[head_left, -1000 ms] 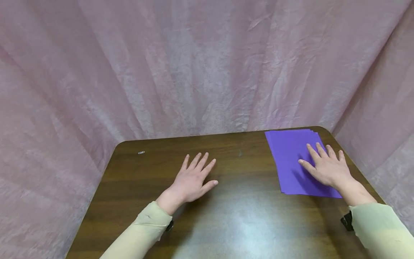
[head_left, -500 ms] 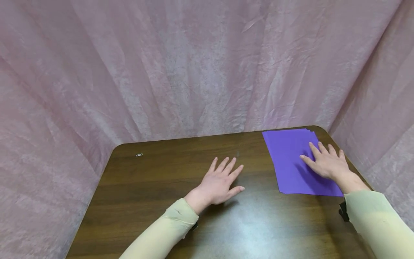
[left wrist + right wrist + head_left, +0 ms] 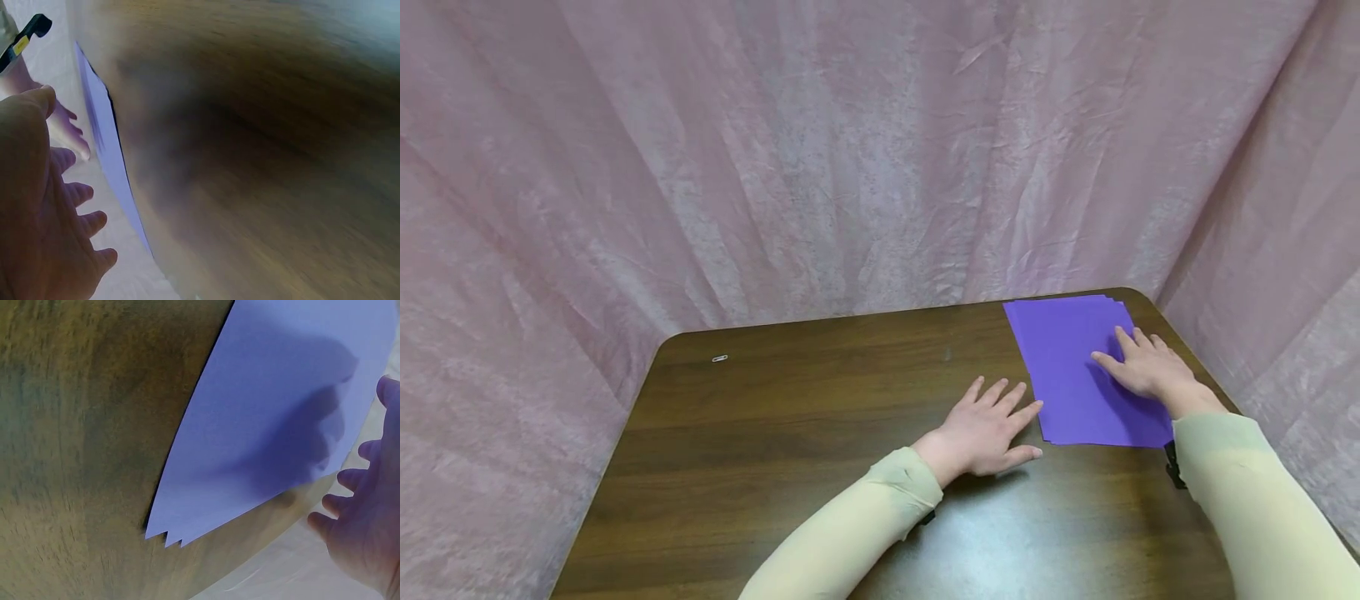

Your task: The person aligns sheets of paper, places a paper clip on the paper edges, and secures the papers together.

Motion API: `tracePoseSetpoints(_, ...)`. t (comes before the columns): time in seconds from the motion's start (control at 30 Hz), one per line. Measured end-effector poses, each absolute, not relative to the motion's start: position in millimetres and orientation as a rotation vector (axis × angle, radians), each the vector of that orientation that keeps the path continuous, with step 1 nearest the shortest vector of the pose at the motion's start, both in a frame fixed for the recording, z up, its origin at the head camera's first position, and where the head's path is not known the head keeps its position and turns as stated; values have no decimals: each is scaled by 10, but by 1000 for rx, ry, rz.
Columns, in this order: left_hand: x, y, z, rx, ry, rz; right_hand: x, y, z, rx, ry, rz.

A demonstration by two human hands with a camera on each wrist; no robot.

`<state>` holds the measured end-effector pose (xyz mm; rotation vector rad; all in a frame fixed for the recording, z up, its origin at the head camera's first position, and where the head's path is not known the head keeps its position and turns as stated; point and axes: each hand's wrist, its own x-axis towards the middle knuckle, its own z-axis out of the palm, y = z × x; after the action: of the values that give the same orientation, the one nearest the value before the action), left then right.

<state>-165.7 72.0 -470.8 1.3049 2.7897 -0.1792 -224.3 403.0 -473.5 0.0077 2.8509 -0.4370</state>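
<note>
A small stack of purple paper sheets (image 3: 1063,367) lies at the far right of the table, its corners slightly fanned in the right wrist view. Over its right side my right hand (image 3: 1150,371) hovers with spread fingers, casting a shadow on the top sheet. My left hand (image 3: 981,429), palm down and fingers spread, is above the wood just left of the stack's near-left corner. Neither hand holds anything. A silver paper clip (image 3: 720,358) lies by itself near the far left corner.
The brown wooden table (image 3: 760,467) has rounded far corners. Pink curtains (image 3: 850,167) hang right behind it and along both sides. Dark wrist devices (image 3: 1175,467) show below the pale green sleeves (image 3: 1232,475).
My left hand has moved right across the table, from its middle to beside the purple paper. The right hand has shifted only slightly over the stack. Paper and clip stay in place.
</note>
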Motion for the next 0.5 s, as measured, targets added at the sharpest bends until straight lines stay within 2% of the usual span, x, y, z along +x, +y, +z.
tracePoseSetpoints(0.5, -1704, 1032, -4772, 1217, 2715, -210, -2257, 4112, -4795, -2, 2816, -382)
